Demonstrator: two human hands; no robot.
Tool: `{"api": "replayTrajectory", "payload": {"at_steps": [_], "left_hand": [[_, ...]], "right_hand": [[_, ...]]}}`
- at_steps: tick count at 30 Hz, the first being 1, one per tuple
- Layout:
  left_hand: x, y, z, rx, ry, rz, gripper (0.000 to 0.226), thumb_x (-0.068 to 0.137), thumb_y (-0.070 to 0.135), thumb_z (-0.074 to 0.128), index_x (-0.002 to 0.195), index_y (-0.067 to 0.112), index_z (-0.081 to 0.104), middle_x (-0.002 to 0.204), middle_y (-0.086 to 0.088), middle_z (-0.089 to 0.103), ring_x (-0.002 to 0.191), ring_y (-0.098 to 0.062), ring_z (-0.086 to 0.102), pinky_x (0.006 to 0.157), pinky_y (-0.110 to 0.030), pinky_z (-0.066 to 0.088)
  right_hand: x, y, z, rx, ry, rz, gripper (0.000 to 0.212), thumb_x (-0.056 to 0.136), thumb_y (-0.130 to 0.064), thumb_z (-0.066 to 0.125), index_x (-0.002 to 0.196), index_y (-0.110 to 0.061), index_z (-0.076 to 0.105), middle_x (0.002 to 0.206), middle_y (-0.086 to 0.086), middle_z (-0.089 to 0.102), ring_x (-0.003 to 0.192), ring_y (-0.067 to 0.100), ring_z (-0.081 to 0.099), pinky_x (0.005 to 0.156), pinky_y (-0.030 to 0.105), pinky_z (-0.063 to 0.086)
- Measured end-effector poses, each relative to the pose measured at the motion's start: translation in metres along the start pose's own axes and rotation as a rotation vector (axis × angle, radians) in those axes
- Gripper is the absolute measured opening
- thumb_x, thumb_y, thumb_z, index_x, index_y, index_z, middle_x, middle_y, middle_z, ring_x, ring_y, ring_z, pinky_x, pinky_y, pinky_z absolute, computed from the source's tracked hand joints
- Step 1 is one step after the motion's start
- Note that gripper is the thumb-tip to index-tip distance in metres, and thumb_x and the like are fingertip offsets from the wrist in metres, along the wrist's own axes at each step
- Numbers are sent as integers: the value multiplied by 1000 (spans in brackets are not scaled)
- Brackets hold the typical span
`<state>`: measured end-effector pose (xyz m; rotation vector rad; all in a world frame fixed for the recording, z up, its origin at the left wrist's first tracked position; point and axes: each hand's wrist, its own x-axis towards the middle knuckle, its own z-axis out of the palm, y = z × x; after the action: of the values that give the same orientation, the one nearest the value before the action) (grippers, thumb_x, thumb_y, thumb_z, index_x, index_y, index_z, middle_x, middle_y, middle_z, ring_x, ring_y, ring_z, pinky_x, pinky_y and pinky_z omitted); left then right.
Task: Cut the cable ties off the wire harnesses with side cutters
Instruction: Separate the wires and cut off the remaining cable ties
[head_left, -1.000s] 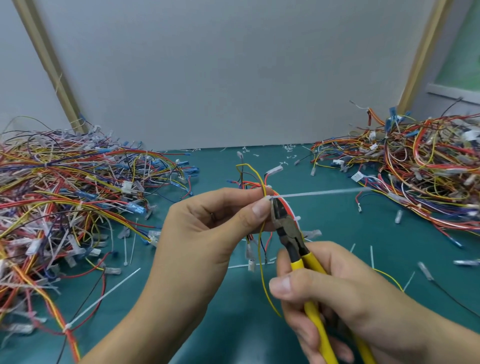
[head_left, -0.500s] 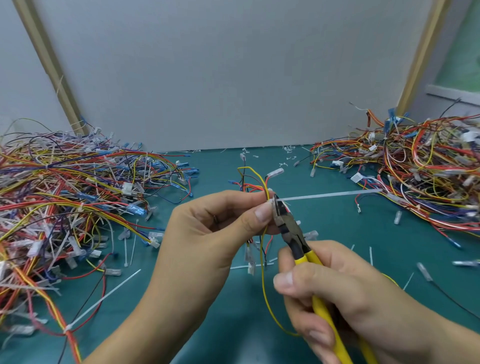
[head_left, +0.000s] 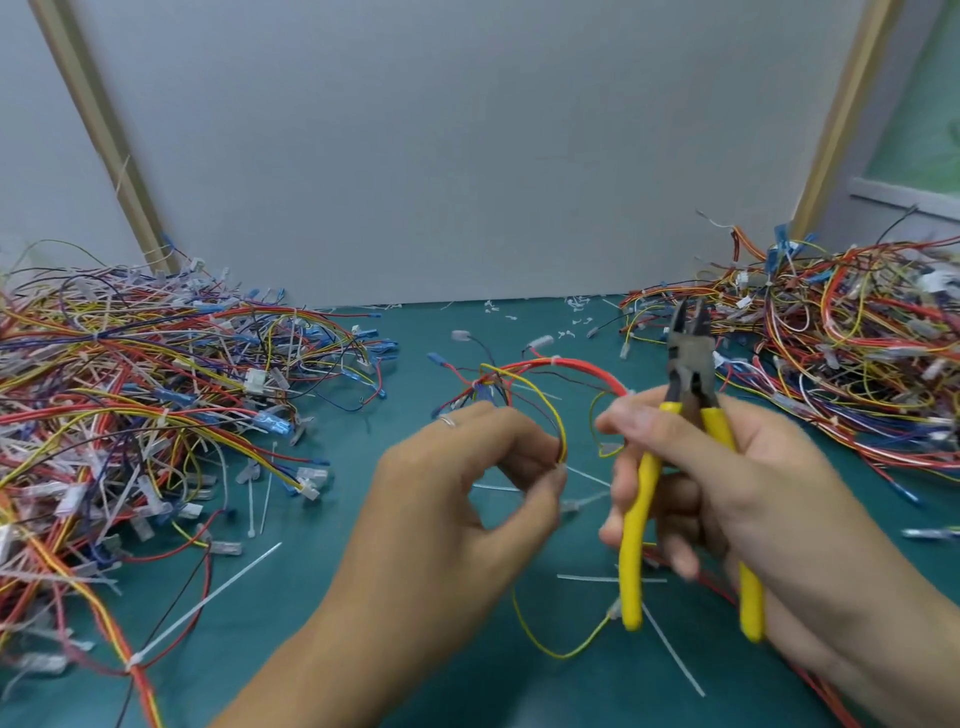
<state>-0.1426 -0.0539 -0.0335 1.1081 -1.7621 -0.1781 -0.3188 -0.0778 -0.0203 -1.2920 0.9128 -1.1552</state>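
Now apparently between cuts. Left hand (head_left: 457, 499) pinches the yellow wires of a harness (head_left: 550, 366) held over the mid worktop (head_left: 363, 597). Right hand (head_left: 753, 499) grips the side cutters (head_left: 688, 374), tips up, jaws slightly parted, clear of the wires. Next move: locate an uncut tie, possibly the white band (head_left: 555, 359) on the far red loop, and nip that alone.

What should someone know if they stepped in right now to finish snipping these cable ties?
Left hand pinches the wire harness above the green mat.
Right hand grips the side cutters, which point up with the jaws slightly apart, clear of the wires.
Done: loose cut ties lie on the mat.
Left: check this harness for more ties. The left pile and right pile flank the work; I cannot tell which is finished.
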Motion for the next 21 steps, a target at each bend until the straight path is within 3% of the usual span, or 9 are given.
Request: {"api": "replayTrajectory", "payload": {"at_steps": [3,8,14,16,18,19,21], "left_hand": [[0,0,0,-86,-85,59,10,79,10,76,78,16,68,79,10,65,82,-9,64,76,-16,44],[-1,-3,1,-233,-282,68,12,79,3,76,79,14,69,88,7,66,92,-18,66,83,-30,50],[2,-5,-11,-414,-453,-58,14,77,2,62,75,15,59,85,-1,66,90,-23,63,84,-33,47],[12,-2,-9,-445,-571,-182,21,80,4,56,64,16,61,73,-5,67,81,-25,63,77,-30,49],[20,-3,-3,-461,-614,-502,51,94,18,55,43,16,59,54,-7,64,65,-25,63,66,-24,53],[22,-6,-2,-538,-500,-673,61,94,41,56,39,16,55,52,-11,64,62,-29,65,63,-25,55],[17,-14,-2,-649,-257,-863,70,73,75,51,46,11,57,61,-21,67,62,-35,69,61,-31,59]], "right_hand": [[3,-4,-3,25,81,-29,43,61,-43,75,94,-18,62,62,13,65,50,32,67,30,19,33],[3,-2,-1,-52,26,18,51,65,-42,73,112,-25,63,62,15,66,48,31,66,29,19,34],[2,-2,-2,-121,44,-21,45,67,-41,71,108,-26,59,63,15,69,51,33,69,29,20,35],[2,-1,-4,-147,21,13,38,74,-38,71,104,-18,59,63,15,69,52,35,70,29,20,34],[2,0,-5,-139,48,-14,23,84,-30,68,101,-17,60,63,16,69,52,35,70,29,21,35],[2,1,-5,-126,61,-43,16,86,-28,67,98,-19,61,63,16,69,53,35,70,28,21,35],[-1,1,-3,-119,42,-80,9,86,-31,67,90,-25,61,63,16,69,54,35,70,29,22,37]]}}
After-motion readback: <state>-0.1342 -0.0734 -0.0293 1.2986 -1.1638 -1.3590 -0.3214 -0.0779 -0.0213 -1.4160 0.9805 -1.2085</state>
